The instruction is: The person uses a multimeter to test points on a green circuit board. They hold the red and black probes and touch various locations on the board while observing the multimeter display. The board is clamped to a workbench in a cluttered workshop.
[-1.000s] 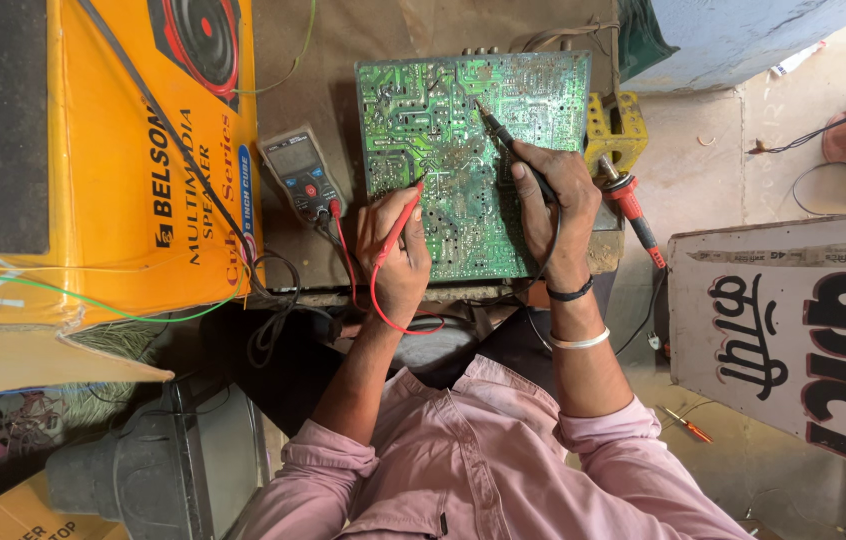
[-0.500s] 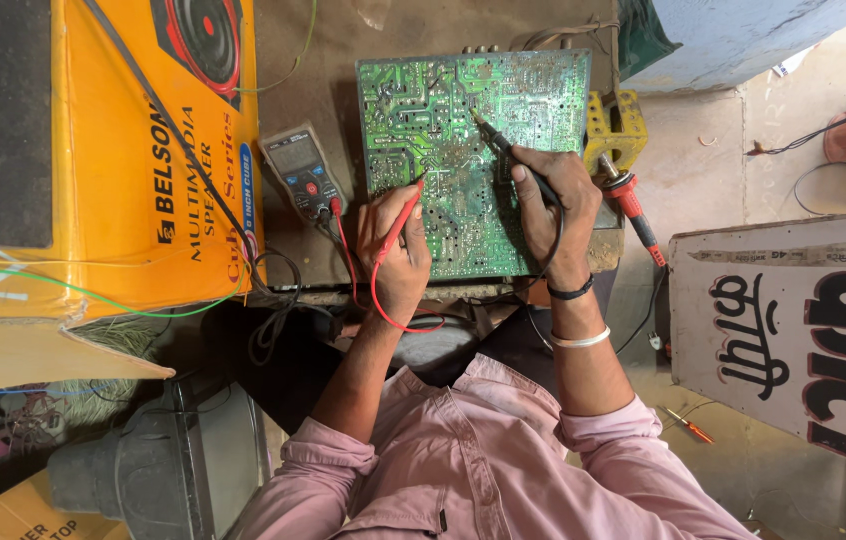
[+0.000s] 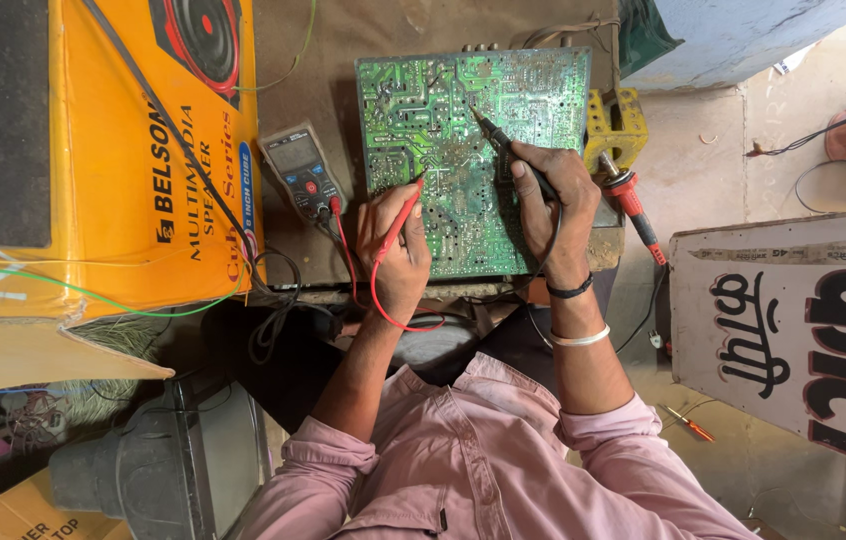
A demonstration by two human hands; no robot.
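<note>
A green circuit board point(image 3: 473, 160) lies solder side up on a brown work surface point(image 3: 313, 70), and everything else is placed around it. The person's left hand point(image 3: 393, 250) rests on the board's lower left part, fingers closed around a red test probe point(image 3: 401, 215) whose tip touches the board's left half. The right hand point(image 3: 553, 205) lies on the board's lower right part, fingers curled around a black test probe point(image 3: 503, 140) that slants up and left so its tip meets the board near the centre of its upper half. Just left of the board lies a grey digital multimeter point(image 3: 303, 170), with red and black leads running from its lower end toward the left hand. Beyond the meter, well left of the board, stands a large orange cardboard box point(image 3: 143, 200) with a green wire draped across it. Just right of the board sits a yellow metal stand point(image 3: 615, 120), and below it a red-handled soldering iron point(image 3: 633, 200) lies beside the board's right edge. Farther right of the board is a white signboard point(image 3: 793, 330) with dark lettering.
</note>
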